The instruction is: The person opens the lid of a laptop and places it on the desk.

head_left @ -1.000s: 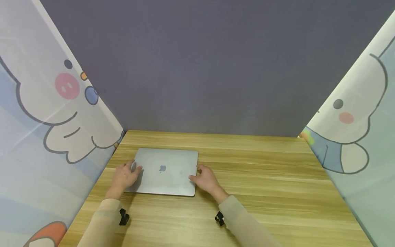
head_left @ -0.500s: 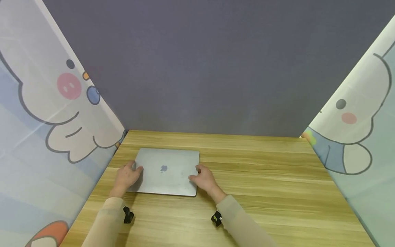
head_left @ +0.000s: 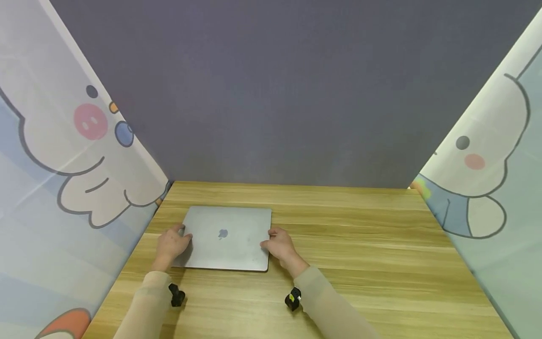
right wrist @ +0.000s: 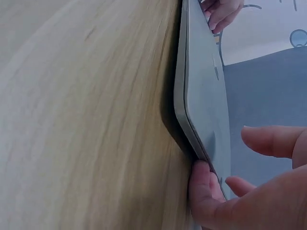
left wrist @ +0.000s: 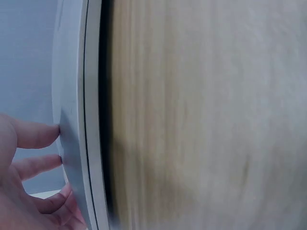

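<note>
Laptop [head_left: 226,238], silver, lid closed, lies flat on the wooden bench [head_left: 360,245], toward the left rear part, logo facing up. Both hands sit at its short sides.

Left hand [head_left: 170,245]: at the left edge, fingers laid onto the lid near the rim. Left wrist view shows the fingers [left wrist: 33,135] fairly straight, tips touching the lid surface, not wrapped round the edge. Relaxed, pressing or steadying contact rather than a clamp.

Right hand [head_left: 279,245]: at the right edge near the front corner. Right wrist view shows the thumb [right wrist: 204,191] tucked against the laptop's edge where it meets the bench, with the other fingers [right wrist: 268,141] curling over the lid above. Reads as a pinch on that edge.

Judgement on step: looks like the grasping or positioning stage, hands settling on both sides, laptop not lifted; its base appears to rest on the bench. Any lift or slide from here would call for the left fingers to hook under the rim as the right does, and even effort from both sides so the thin body stays level.

Cartoon-print side panels [head_left: 63,165] and grey back wall [head_left: 271,94] enclose the bench.
</note>
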The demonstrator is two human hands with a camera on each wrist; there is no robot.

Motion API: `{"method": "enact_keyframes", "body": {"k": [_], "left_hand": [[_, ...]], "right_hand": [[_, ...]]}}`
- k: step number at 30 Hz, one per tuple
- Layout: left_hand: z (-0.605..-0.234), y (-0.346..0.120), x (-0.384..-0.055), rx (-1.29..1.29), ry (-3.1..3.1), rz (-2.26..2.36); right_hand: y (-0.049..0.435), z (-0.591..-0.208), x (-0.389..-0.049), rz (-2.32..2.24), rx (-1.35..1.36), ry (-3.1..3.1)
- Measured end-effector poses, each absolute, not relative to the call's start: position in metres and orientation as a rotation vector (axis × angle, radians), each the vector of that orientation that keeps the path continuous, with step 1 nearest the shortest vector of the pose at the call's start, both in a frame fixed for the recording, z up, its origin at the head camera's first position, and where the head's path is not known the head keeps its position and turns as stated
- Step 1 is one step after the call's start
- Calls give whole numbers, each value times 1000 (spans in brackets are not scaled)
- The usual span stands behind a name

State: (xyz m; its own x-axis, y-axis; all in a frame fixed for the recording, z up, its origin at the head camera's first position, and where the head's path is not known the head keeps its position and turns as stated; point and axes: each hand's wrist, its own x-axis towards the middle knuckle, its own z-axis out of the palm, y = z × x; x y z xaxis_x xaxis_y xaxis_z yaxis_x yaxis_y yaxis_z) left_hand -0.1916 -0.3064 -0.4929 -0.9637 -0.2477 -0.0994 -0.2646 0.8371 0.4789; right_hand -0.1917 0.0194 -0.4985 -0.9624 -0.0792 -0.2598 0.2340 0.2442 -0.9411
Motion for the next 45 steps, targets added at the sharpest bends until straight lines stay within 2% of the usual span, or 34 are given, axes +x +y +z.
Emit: {"method": "enact_keyframes", "body": {"k": [24, 31, 45], "left_hand": [[-494, -320, -182, -438, 2677, 1265], [-496, -320, -180, -390, 2599, 1430], [-493, -307, -178, -237, 2616, 1451]], "right_hand": [[30, -506, -190, -1919, 147, 2161], [48, -505, -195, -1929, 148, 2144], [94, -504, -198, -1994, 97, 2086]]}}
